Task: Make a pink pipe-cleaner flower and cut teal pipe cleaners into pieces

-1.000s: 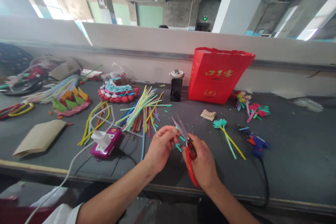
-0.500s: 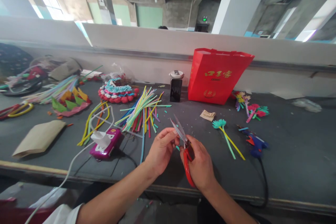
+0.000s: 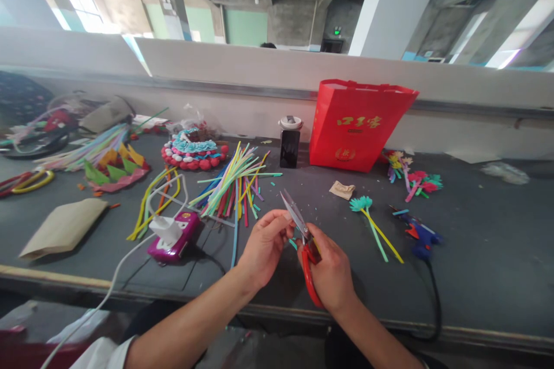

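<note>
My right hand [image 3: 331, 268] is wrapped around the red handles of a pair of scissors [image 3: 310, 277]. The blades point up and away from me and look closed, their tips over the dark tabletop. Close beside them, my left hand [image 3: 269, 245] has thumb and fingers pinched together at the blades. Whatever sits in that pinch is too small and hidden to make out. Small teal bits [image 3: 293, 243] show just below the left fingertips, between the two hands. To the right lies a teal flower [image 3: 360, 203] with a green and a yellow pipe-cleaner stem.
Loose coloured pipe cleaners [image 3: 236, 181] lie left of centre, behind a purple power strip [image 3: 175, 236]. A phone [image 3: 289, 149] leans on a cup, near a red bag [image 3: 361, 127]. On the right are a blue glue gun [image 3: 422, 236] and finished flowers [image 3: 424, 181].
The scissor blades have come together from slightly apart. Both hands stay in nearly the same place.
</note>
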Demonstrator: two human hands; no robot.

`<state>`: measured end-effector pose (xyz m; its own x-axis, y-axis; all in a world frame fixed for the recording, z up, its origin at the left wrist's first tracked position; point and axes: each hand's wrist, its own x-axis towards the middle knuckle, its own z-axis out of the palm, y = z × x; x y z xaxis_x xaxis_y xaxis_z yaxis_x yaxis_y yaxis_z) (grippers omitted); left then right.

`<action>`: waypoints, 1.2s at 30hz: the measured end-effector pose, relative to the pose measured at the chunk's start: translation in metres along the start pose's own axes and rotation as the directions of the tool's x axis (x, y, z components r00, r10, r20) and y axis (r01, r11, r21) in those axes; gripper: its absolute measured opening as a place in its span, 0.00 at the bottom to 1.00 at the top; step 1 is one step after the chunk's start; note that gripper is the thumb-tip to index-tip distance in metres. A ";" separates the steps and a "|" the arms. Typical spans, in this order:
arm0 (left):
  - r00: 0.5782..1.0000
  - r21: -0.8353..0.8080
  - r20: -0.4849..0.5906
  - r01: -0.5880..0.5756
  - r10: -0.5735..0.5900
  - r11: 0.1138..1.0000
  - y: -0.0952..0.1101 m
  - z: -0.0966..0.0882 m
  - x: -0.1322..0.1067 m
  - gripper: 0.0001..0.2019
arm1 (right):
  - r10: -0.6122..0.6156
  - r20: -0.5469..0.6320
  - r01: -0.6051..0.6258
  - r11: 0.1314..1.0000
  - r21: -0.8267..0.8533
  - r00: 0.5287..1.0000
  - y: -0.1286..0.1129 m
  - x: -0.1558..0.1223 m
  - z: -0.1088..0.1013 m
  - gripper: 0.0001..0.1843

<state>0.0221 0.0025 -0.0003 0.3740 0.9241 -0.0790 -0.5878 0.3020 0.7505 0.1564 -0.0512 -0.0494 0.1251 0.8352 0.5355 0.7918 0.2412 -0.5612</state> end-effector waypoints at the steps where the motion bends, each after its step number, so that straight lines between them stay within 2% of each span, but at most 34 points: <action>1: 1.000 0.003 -0.002 0.001 -0.001 1.000 0.000 0.000 0.000 0.05 | -0.002 0.005 0.002 1.000 -0.008 1.000 0.000 0.000 0.000 0.21; 11: 1.000 0.022 -0.020 0.004 -0.004 1.000 0.002 -0.001 0.000 0.06 | 0.015 -0.055 -0.017 0.999 -0.034 0.998 0.001 0.003 -0.005 0.18; 18: 1.000 -0.002 -0.016 -0.004 0.004 1.000 0.001 -0.001 0.001 0.06 | 0.032 0.024 -0.030 0.996 -0.083 0.999 0.000 0.002 -0.004 0.18; 26: 1.000 0.009 -0.018 0.001 0.000 1.000 0.000 -0.001 0.000 0.06 | -0.002 0.007 0.002 0.999 -0.041 1.000 0.000 0.001 -0.003 0.16; 36: 0.999 0.023 -0.047 0.007 -0.006 1.000 0.003 0.001 0.000 0.07 | 0.025 0.028 -0.025 0.999 -0.024 0.999 -0.002 -0.001 -0.001 0.17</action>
<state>0.0215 0.0027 0.0027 0.3433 0.9322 -0.1144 -0.5687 0.3033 0.7646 0.1555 -0.0527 -0.0480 0.1283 0.8547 0.5030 0.8026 0.2084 -0.5590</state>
